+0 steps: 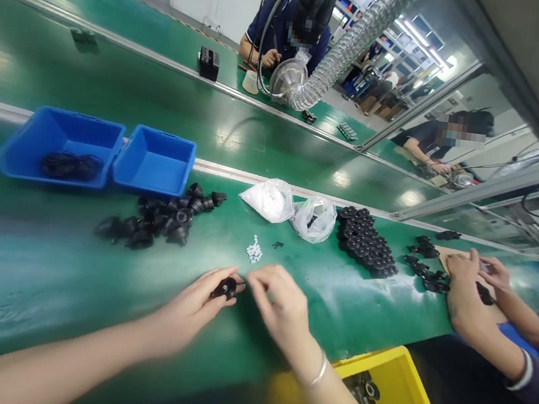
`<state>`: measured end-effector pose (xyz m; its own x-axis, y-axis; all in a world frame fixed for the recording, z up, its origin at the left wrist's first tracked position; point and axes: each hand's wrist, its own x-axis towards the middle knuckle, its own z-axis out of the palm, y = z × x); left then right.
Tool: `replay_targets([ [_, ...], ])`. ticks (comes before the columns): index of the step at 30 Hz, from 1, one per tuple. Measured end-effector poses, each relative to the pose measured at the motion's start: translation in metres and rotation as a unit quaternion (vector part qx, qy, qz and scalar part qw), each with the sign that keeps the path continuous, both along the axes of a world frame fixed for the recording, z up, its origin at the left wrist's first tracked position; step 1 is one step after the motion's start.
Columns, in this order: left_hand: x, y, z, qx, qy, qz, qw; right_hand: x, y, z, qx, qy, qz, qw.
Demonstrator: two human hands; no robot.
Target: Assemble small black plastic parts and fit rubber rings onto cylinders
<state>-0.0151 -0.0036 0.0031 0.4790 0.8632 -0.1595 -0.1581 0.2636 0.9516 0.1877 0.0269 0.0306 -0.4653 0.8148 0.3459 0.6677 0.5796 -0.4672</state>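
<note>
My left hand (197, 308) grips a small round black plastic part (225, 287) just above the green bench top (36, 265). My right hand (280, 308) is right beside it, with fingertips pinched together at the part's edge; whether they hold a tiny piece I cannot tell. A little cluster of small white pieces (254, 250) lies just beyond my hands, with a few tiny black bits (277, 245) next to it. A loose heap of black parts (164, 218) sits further left.
Two blue bins (154, 161) stand at the back left, one holding black items. Two clear plastic bags (293, 208) and a packed group of black parts (367, 243) lie to the right. A co-worker's hands (469, 279) work at the right. A yellow bin (392, 401) sits below the bench edge.
</note>
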Motion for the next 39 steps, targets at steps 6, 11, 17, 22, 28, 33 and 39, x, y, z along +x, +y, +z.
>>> replay_targets([
  [6, 0.005, 0.005, 0.001, -0.065, -0.063, -0.017, 0.996, 0.052, 0.041, -0.025, -0.045, -0.055, -0.189, 0.979],
  [11, 0.004, 0.007, 0.0, -0.06, -0.075, -0.03, 0.995, 0.048, 0.054, -0.037, -0.02, -0.062, -0.18, 0.982],
  [17, 0.004, 0.009, 0.001, -0.067, -0.093, -0.043, 0.992, 0.047, 0.058, -0.034, -0.023, -0.07, -0.173, 0.982],
  [22, 0.002, 0.009, 0.0, -0.067, -0.093, -0.048, 0.992, 0.048, 0.058, -0.029, -0.024, -0.096, -0.151, 0.983],
  [28, 0.0, 0.008, -0.005, -0.049, -0.088, -0.056, 0.993, 0.042, 0.061, -0.024, 0.001, -0.172, -0.124, 0.977],
  [33, 0.001, 0.008, -0.007, -0.053, -0.093, -0.052, 0.993, 0.044, 0.06, -0.022, -0.047, -0.104, -0.141, 0.983],
  [39, 0.002, 0.007, -0.012, -0.047, -0.093, -0.044, 0.994, 0.003, 0.012, -0.004, -0.113, 0.056, -0.076, 0.989],
])
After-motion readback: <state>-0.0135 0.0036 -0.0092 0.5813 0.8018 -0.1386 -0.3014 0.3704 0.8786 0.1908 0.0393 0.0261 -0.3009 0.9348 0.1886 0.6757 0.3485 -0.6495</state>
